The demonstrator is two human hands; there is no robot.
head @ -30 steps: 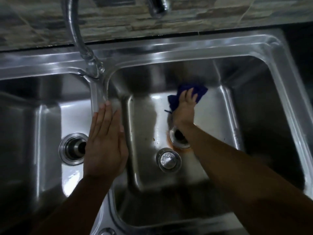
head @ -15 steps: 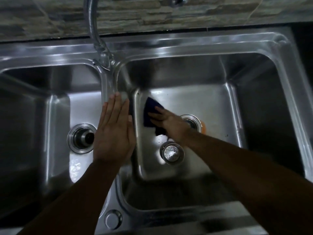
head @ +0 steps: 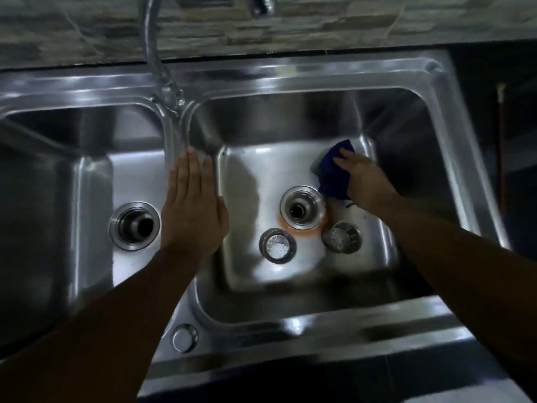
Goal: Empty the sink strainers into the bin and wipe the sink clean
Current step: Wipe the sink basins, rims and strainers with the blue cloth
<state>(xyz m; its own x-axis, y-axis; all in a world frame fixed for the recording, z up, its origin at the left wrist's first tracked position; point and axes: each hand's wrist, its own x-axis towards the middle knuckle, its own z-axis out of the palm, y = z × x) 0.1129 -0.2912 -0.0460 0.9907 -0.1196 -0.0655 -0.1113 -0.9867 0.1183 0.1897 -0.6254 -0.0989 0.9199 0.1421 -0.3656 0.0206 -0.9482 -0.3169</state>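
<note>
While wiping the basin floor (head: 261,175) at centre-right, presses blue cloth (head: 334,173) under straight-fingered right hand (head: 369,184); rests left hand (head: 193,210), fingers straight, on divider (head: 174,141), likely as brace.

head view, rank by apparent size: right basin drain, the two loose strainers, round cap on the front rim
1. right basin drain
2. upright strainer and tipped strainer: these look alike, so not ranked
3. round cap, smallest even though it is nearer the camera
</note>
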